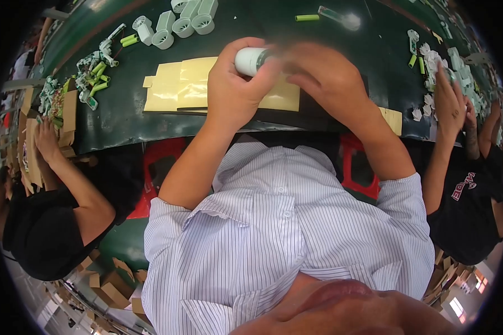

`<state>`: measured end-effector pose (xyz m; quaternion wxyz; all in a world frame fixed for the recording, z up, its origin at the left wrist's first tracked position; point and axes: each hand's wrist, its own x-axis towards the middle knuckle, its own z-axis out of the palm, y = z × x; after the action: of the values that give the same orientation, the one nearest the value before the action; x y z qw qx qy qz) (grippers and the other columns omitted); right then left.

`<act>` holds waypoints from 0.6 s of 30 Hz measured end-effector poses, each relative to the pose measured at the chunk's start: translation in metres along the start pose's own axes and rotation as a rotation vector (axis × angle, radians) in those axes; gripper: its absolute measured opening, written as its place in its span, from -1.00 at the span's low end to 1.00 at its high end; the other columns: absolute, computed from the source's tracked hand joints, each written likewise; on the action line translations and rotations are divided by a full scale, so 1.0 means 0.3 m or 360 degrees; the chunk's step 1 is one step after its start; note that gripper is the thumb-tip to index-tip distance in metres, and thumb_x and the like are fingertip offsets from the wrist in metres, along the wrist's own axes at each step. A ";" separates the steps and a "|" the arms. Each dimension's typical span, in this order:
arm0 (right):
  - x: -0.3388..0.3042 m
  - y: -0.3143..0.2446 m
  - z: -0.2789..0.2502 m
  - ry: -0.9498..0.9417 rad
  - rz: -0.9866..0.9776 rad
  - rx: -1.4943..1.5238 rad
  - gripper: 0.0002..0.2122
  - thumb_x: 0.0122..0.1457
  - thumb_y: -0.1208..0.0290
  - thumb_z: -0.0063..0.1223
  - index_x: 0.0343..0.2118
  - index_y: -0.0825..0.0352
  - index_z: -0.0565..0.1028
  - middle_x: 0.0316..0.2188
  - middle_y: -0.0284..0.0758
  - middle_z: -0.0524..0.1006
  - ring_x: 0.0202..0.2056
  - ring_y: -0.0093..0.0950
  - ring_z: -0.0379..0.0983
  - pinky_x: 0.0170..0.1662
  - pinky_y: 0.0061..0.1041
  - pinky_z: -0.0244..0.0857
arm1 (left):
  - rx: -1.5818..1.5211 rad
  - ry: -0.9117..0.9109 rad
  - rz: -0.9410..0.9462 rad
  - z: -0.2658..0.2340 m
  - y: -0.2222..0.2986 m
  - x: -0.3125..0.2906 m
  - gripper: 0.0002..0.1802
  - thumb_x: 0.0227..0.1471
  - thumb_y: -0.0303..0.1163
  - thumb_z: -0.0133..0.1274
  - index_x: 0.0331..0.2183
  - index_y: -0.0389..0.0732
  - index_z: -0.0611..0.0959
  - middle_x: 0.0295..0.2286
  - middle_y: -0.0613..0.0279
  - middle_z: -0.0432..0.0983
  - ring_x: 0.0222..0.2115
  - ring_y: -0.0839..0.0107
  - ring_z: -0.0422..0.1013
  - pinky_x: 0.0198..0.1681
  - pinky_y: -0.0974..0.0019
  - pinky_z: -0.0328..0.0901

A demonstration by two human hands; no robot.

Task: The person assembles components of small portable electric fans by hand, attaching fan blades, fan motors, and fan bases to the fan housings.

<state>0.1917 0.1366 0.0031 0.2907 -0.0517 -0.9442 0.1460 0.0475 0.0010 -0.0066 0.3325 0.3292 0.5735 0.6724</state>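
Left fingers (262, 78) gripping white cylinder (246, 61), right fingers (297, 56) blurred

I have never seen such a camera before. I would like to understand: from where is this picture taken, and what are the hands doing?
There is no machine here, only a person with two bare hands. The one picture comes from a wide fisheye camera on that person's head, looking down, so straight edges bend near the rim. The left hand holds a white cylindrical piece. The right hand is beside it; its fingers are blurred, so I cannot tell their grip. On the dark green table lie yellow sheets, pale green housings and bright green cylinders. Other people work on both sides.
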 end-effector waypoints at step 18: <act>-0.025 -0.003 -0.107 -0.0151 0.0561 0.1236 -0.57 0.03 0.52 0.23 0.00 0.39 0.42 -0.19 -0.22 0.54 -0.20 -0.46 0.51 -0.08 -0.48 0.41 | 0.0410 -0.0596 0.0427 -0.083 0.057 0.039 -0.34 -0.27 -0.52 0.39 -0.06 -0.27 0.50 -0.18 0.19 0.51 -0.19 0.43 0.46 -0.08 0.36 0.37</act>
<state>0.2160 0.1422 0.0248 0.2154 -0.0920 -0.8082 0.5403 0.0191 -0.0052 0.0079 0.2960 0.5607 0.5340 0.5594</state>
